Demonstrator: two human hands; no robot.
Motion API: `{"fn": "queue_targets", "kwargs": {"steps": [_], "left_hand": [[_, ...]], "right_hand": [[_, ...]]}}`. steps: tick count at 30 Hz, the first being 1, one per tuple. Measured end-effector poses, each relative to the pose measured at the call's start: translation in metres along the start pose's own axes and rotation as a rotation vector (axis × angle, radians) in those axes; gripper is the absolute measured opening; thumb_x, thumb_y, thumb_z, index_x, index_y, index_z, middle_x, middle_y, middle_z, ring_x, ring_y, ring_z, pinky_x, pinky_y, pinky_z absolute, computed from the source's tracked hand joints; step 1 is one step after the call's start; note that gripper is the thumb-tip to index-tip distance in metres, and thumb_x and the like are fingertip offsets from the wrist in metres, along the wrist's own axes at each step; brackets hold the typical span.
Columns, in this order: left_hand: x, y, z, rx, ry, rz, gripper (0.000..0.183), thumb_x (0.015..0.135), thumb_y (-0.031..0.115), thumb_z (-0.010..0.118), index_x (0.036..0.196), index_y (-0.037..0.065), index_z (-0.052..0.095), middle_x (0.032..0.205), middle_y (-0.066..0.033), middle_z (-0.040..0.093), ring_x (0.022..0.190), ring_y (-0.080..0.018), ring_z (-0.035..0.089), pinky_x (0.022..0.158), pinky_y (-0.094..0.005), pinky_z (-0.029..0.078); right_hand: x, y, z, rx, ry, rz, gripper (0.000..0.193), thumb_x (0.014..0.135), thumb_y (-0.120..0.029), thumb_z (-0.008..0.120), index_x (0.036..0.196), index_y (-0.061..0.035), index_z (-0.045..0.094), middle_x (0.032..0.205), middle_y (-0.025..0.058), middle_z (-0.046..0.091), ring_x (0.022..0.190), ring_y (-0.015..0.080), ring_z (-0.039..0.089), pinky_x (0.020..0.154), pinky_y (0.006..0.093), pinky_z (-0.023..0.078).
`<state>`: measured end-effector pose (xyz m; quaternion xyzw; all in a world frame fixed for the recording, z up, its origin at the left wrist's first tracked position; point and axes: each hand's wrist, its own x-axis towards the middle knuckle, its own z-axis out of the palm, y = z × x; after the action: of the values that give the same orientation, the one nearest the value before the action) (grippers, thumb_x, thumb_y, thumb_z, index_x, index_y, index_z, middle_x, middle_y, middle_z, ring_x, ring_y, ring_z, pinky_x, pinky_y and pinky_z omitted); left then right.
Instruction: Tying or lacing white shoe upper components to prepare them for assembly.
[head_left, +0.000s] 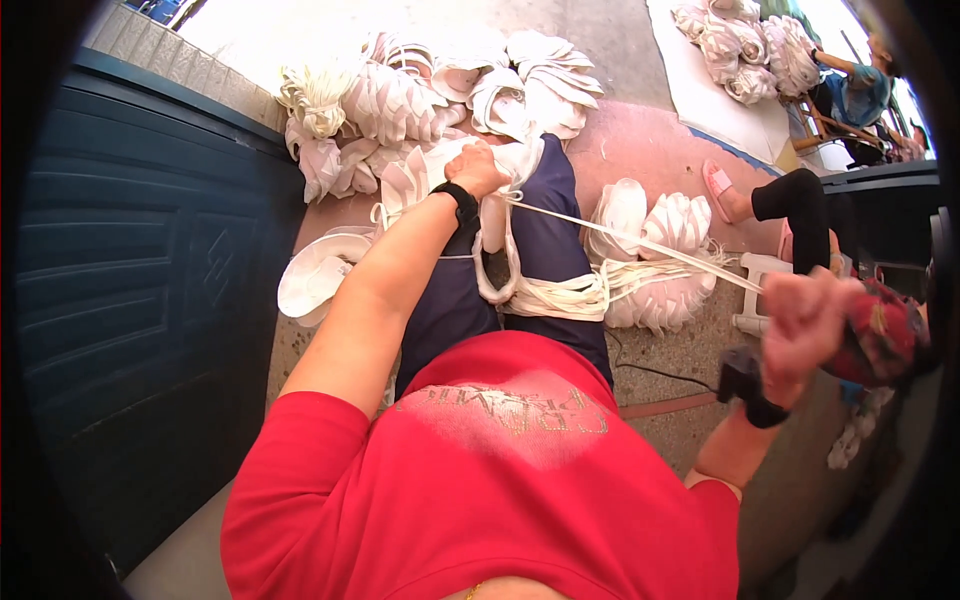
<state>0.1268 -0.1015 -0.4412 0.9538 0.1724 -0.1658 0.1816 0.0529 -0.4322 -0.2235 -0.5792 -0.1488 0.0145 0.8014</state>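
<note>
My left hand (475,170) is closed in a fist at the top of a stack of white curved pieces (408,182), which look like shoe uppers, on my lap. What lies inside its fingers is partly hidden. A thin white cord (640,243) runs taut and doubled from beside that hand across to the right. At its other end my right hand (812,310) is closed on it, out to the side and blurred. Over my right thigh lies a hank of loose white cords (560,298). A looped white piece (497,285) hangs between my legs.
Tied white bundles (395,105) are heaped ahead of my knees; others (665,270) lie by my right leg. A dark blue panelled door (140,270) stands at left. A seated person's leg (795,205) is close at right, beside a white stool (757,285). Another person (865,95) sits farther back.
</note>
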Motion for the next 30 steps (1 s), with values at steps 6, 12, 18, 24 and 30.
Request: {"fn": "queue_targets", "kwargs": {"steps": [6, 12, 18, 24, 30], "left_hand": [[0.011, -0.004, -0.002, -0.209, -0.131, -0.069, 0.059, 0.054, 0.045, 0.072, 0.092, 0.001, 0.061, 0.099, -0.0168, 0.059, 0.095, -0.0278, 0.056, 0.079, -0.0342, 0.043], [0.008, -0.033, 0.009, -0.080, 0.039, -0.041, 0.052, 0.064, 0.042, 0.067, 0.101, 0.007, 0.058, 0.100, -0.0125, 0.059, 0.095, -0.0265, 0.057, 0.079, -0.0355, 0.045], [-0.005, -0.016, 0.002, -0.102, 0.096, 0.073, 0.040, 0.077, 0.042, 0.052, 0.096, 0.007, 0.057, 0.097, -0.0156, 0.059, 0.091, -0.0291, 0.057, 0.076, -0.0384, 0.045], [-0.065, -0.038, -0.004, -0.242, 0.162, 0.179, 0.037, 0.086, 0.025, 0.039, 0.119, 0.008, 0.037, 0.080, -0.0234, 0.059, 0.077, -0.0379, 0.058, 0.069, -0.0468, 0.044], [-0.079, -0.062, 0.021, -0.440, 0.115, 0.314, 0.025, 0.080, 0.015, 0.050, 0.101, 0.001, 0.051, 0.069, -0.0205, 0.059, 0.067, -0.0323, 0.059, 0.063, -0.0378, 0.045]], "right_hand": [[-0.028, -0.071, -0.020, -0.025, -0.005, -0.266, 0.043, 0.091, -0.041, 0.030, 0.057, -0.0150, 0.031, 0.041, -0.0060, 0.022, 0.039, 0.0072, 0.013, 0.046, 0.0226, 0.018], [-0.057, -0.112, -0.051, 0.033, 0.091, -0.292, 0.041, 0.093, -0.034, 0.027, 0.057, -0.0151, 0.026, 0.043, -0.0044, 0.020, 0.042, 0.0073, 0.013, 0.045, 0.0240, 0.018], [-0.064, -0.083, -0.097, -0.130, 0.382, 0.011, 0.040, 0.093, -0.035, 0.029, 0.061, -0.0120, 0.034, 0.044, -0.0045, 0.020, 0.040, 0.0068, 0.016, 0.042, 0.0221, 0.020], [-0.015, 0.044, -0.034, -0.332, 0.324, 0.528, 0.027, 0.092, -0.019, 0.033, 0.086, 0.0010, 0.050, 0.043, -0.0045, 0.031, 0.036, 0.0034, 0.026, 0.034, 0.0189, 0.021], [0.016, 0.159, 0.053, -0.282, -0.331, 0.855, 0.031, 0.090, -0.029, 0.040, 0.094, -0.0017, 0.055, 0.064, 0.0033, 0.055, 0.046, 0.0074, 0.047, 0.042, 0.0192, 0.041]]}}
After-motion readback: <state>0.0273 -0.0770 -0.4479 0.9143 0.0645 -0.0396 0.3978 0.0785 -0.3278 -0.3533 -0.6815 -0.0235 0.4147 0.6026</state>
